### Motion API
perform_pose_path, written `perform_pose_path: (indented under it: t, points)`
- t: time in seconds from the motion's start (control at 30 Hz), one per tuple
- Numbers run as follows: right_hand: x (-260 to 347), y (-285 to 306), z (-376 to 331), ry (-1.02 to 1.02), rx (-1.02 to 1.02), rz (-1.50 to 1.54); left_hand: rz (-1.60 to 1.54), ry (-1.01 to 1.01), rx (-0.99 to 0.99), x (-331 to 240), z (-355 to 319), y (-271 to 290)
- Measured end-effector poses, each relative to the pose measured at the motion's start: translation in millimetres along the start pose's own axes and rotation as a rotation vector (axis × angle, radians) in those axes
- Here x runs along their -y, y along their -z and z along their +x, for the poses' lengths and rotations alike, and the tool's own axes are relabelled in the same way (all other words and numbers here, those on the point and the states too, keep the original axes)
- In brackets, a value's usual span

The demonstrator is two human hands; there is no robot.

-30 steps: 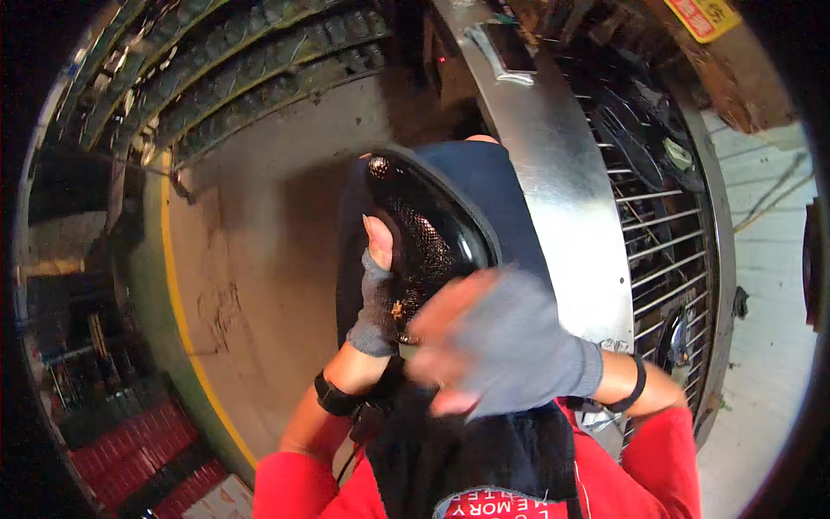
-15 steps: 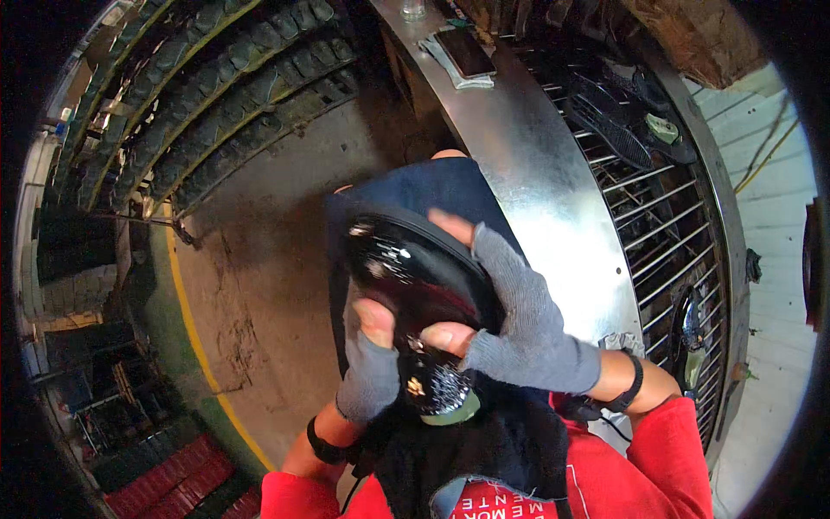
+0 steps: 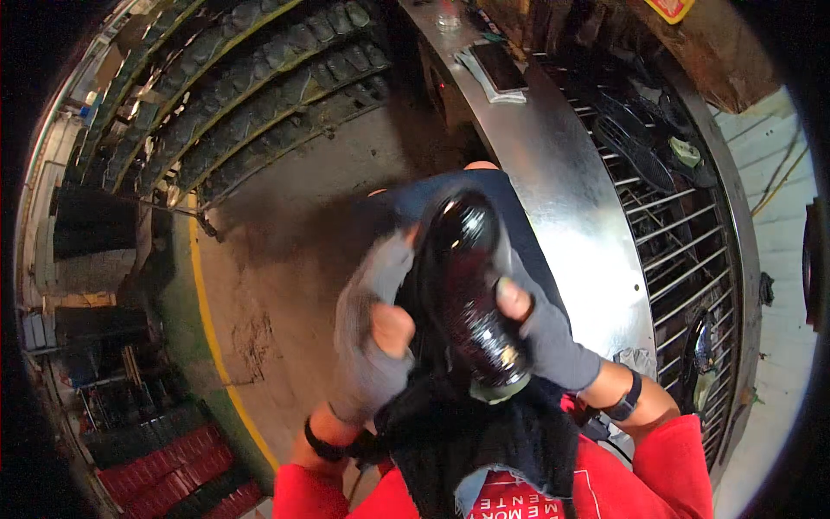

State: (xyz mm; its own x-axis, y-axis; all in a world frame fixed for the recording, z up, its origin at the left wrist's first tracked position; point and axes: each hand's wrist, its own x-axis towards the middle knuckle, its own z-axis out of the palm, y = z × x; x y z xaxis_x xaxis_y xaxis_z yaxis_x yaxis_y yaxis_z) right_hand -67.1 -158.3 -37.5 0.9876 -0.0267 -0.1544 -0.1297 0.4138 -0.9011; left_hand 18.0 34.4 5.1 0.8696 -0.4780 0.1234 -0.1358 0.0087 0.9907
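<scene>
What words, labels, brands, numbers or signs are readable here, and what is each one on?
I'm leaving the wording itself uncopied; here's where it stands.
Red shirt: white capital letters, upside down in this view, partly covered by black cloth.
Red-and-yellow label: cut off by the top edge, too little showing to read.
Shiny black shoe: no lettering I can make out.

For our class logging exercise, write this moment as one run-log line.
right hand: gripping glossy black shoe; left hand: beside shoe, blurred, contact unclear; metal counter: at right
</scene>
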Motion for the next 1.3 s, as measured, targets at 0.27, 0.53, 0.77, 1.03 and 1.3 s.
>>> perform_pose_path:
  t: [0.27, 0.53, 0.77, 1.03, 1.3]
  points:
    - [-18.8, 25.2, 22.3, -0.257, 0.253, 0.401, -0.302, -0.055, 0.309, 11.3, 111.7, -21.0]
    - [-22.4, 43.3, -42.7, -0.320, 0.174, 0.172, -0.319, 0.016, 0.103, 20.0, 84.2, -17.3]
    - [14.6, 8.9, -37.0, -0.485, -0.053, -0.019, -0.123, -0.230, -0.345, 48.6, 18.7, -52.3]
    - [-11.5, 16.7, 54.5, -0.318, -0.167, 0.295, -0.429, 0.041, -0.133, 92.6, 89.2, -21.0]
    - [-57.6, 20.3, 84.4, -0.178, -0.348, -0.049, -0.338, 0.394, -0.181, 138.7, 25.4, -31.5]
